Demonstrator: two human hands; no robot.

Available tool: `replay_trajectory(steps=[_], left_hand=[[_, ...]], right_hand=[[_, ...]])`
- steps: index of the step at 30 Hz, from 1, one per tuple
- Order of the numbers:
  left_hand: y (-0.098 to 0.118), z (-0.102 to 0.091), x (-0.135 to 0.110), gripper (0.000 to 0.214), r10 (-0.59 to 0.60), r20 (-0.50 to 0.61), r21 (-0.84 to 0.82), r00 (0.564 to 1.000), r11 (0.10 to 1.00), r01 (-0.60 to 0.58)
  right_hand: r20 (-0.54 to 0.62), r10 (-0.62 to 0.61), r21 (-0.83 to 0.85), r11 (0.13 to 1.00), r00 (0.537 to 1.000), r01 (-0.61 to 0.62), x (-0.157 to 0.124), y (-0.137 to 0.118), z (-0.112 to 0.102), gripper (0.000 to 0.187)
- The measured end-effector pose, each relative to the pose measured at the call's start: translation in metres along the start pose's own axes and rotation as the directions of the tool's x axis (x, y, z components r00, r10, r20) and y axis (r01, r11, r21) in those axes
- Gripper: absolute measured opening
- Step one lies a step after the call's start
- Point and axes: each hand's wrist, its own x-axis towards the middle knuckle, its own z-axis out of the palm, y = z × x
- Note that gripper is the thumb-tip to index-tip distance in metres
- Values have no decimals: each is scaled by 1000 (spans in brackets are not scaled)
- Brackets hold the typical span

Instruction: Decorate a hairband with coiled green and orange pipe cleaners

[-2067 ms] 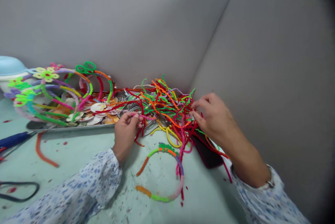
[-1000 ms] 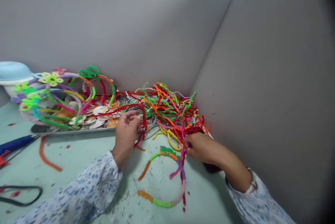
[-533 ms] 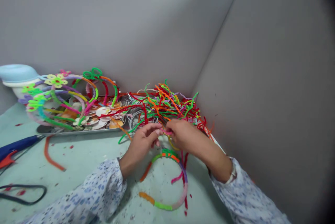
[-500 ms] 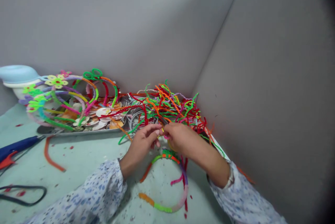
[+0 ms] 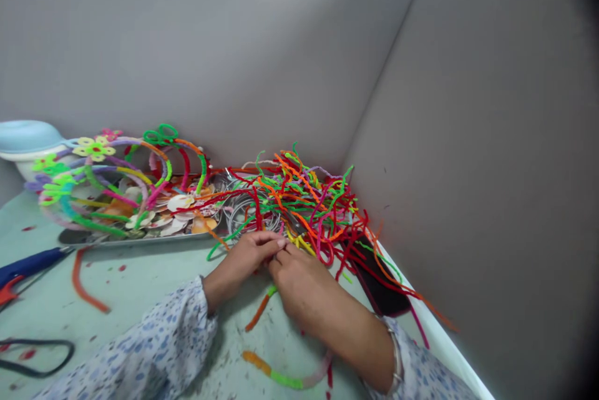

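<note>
My left hand (image 5: 243, 263) and my right hand (image 5: 304, 281) meet fingertip to fingertip above the table, both pinched closed. A yellow pipe cleaner (image 5: 299, 241) shows in bent strands just beyond my right knuckles; most of what the fingers grip is hidden behind them. Beneath my right hand and wrist lies a headband (image 5: 286, 380) wound in orange, green and pink fuzzy pipe cleaner, its upper part covered by the hand. Just past my fingertips is a heap of coloured pipe cleaners (image 5: 304, 194) in red, orange, green and purple.
Finished headbands with flowers (image 5: 95, 149) stand on a metal tray (image 5: 140, 239) of shells. Coiled wire (image 5: 241, 216) sits beside it. A blue-handled tool (image 5: 32, 264), a black loop (image 5: 37, 375) and an orange strip (image 5: 84, 284) lie left. A dark flat phone-like object (image 5: 386, 291) lies right. Grey walls rise behind.
My right hand has come down and left, closing against my left fingertips and covering more of the headband. A dark tool near its fingers now lies in the pile. The phone-like object is uncovered.
</note>
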Motion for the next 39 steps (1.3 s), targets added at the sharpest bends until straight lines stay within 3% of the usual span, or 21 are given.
replay_trajectory(steps=[7, 14, 20, 28, 34, 36, 39], left_hand=[[5, 2, -4, 27, 34, -9, 81, 999, 996, -33], [9, -3, -3, 25, 28, 35, 184, 999, 982, -34], [8, -7, -1, 23, 93, 35, 309, 995, 946, -99], [5, -5, -1, 22, 137, 71, 257, 988, 955, -151], [0, -3, 0, 19, 162, 118, 189, 980, 965, -183], [0, -2, 0, 18, 165, 122, 194, 979, 963, -187], [1, -1, -1, 17, 173, 101, 206, 980, 960, -191]], right_hand=[[125, -11, 170, 985, 992, -11, 2, 12, -36, 30], [218, -144, 238, 967, 965, 90, 1, 22, -19, 25], [146, -168, 347, 931, 975, 109, -2, 44, -18, 24], [121, -41, 653, 756, 992, -48, 5, 63, -19, 15], [269, 18, 789, 569, 963, -231, 6, 67, -20, 14], [284, 32, 793, 554, 958, -254, 6, 66, -19, 15], [251, 55, 755, 613, 966, -231, 6, 65, -20, 13]])
